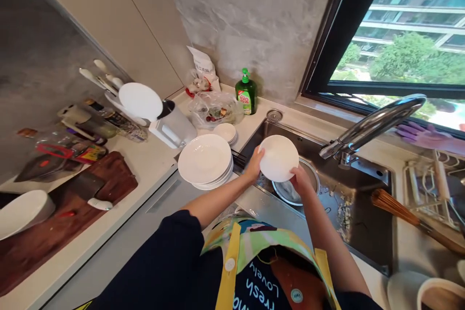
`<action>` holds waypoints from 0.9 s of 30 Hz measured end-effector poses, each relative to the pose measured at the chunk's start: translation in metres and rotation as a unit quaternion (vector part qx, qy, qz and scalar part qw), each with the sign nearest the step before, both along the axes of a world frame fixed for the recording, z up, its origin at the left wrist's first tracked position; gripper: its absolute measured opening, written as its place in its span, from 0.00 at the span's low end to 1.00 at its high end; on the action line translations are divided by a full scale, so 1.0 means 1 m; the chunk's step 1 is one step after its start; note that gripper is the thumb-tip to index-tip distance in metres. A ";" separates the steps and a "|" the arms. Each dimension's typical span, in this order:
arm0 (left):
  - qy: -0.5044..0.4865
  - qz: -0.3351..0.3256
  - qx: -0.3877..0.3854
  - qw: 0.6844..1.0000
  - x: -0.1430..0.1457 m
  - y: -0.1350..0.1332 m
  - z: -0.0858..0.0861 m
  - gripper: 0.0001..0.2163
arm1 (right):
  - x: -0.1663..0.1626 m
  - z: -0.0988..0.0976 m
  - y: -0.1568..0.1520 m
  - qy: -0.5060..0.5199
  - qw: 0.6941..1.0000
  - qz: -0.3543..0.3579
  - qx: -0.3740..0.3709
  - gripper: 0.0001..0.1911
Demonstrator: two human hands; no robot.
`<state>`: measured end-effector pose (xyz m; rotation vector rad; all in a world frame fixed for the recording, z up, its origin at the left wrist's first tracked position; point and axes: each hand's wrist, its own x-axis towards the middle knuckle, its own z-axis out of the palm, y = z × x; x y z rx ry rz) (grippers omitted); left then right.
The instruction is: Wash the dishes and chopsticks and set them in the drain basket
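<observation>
Over the sink [363,160], a round white plate [279,158] is held up between my two hands. My left hand [255,163] grips its left edge, and my right hand [301,180] grips it at the lower right. Directly beneath the plate is a round metal basin [315,185] with a pale cloth-like thing inside, partly hidden by the plate and my right hand. Left of my left hand stands a stack of white plates [204,159], with a small stack of white saucers [225,131] behind it. Dark chopsticks [239,158] lie by the sink's left edge.
A curved faucet [378,118] reaches over the sink, where food scraps [343,213] lie. Behind are a green pump bottle [246,94] and a plastic bag [216,109]. A bamboo brush [395,206] juts over the right rim. A cutting board [83,213] with a cleaver lies left.
</observation>
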<state>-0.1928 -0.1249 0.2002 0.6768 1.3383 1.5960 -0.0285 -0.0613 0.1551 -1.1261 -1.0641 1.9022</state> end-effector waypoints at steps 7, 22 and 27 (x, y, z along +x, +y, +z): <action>0.061 0.001 -0.121 0.991 -0.110 -0.053 0.062 0.26 | -0.099 0.071 -0.002 -0.092 0.982 0.113 0.119 0.19; 0.526 0.029 -0.414 0.742 -0.229 -0.140 0.075 0.20 | -0.226 0.097 -0.054 -0.359 0.844 0.262 0.302 0.13; 0.573 0.022 -0.453 0.683 -0.231 -0.136 0.070 0.27 | -0.218 0.096 -0.055 -0.296 0.867 0.281 0.286 0.08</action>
